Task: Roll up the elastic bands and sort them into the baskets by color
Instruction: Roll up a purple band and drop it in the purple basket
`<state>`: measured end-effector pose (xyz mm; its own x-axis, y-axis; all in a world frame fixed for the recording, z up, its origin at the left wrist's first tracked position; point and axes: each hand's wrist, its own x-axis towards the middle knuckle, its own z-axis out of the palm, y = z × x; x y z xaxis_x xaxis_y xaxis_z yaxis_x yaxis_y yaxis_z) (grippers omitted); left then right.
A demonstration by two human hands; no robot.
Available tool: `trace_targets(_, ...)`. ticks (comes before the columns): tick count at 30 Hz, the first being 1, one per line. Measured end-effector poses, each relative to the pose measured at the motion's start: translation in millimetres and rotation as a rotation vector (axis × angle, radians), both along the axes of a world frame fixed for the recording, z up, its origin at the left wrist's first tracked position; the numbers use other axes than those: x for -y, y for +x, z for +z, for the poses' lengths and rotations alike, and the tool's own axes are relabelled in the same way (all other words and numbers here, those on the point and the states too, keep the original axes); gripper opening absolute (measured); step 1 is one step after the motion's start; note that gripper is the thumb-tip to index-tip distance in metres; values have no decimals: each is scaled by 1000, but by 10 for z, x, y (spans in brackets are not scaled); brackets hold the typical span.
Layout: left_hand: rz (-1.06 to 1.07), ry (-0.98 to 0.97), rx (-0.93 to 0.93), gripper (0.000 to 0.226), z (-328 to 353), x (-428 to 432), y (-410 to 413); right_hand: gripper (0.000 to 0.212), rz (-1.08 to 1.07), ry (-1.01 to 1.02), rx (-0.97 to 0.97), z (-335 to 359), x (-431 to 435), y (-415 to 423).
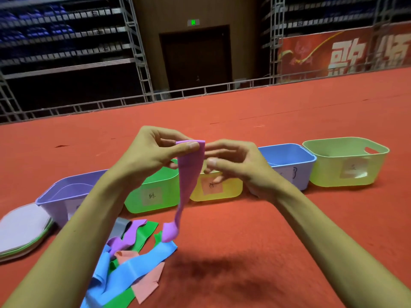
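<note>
Centrally, fingers of our left hand (151,152) pinched the purple band (189,181); right hand (235,161) grip unclear; its dangling tail could snag the pile (133,258).

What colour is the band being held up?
The band is purple; the head view shows it, pinched by the left hand.

Bright red floor (289,121) with soft shadow, dim blurry background, edges visibly bent.
</note>
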<state>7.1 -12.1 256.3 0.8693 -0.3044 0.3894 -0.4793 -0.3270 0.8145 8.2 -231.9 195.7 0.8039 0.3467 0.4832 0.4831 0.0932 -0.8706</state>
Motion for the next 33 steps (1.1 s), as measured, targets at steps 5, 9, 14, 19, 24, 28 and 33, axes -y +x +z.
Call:
trace_targets(5, 57, -30, -3, 23, 26, -84, 125, 15, -56, 52, -4, 193, -130, 190)
trace_targets(9, 68, -158, -67, 16, -57, -29, 161, 3, -68, 90, -3, 169, -121, 213)
trace_targets(14, 76, -185, -88, 11, -104, 65, 163, 9, -148, 34, 13, 131, -54, 235)
trace_targets(19, 77, -150, -59, 18, -43, 149, 182, 13, -185, -8, 42, 101, -11, 249)
trace_targets(24, 106, -127, -13, 22, -16, 174, 191, 8, -128, 63, 19, 115, 4, 234)
trace_targets(28, 111, -123, 16, 18, -28, 176, 192, 19, -162, 29, 66, 133, -44, 226)
trace_targets(33, 97, -142, -9, 16, -35, 156, 205, 18, -184, 105, 22, 215, -130, 236)
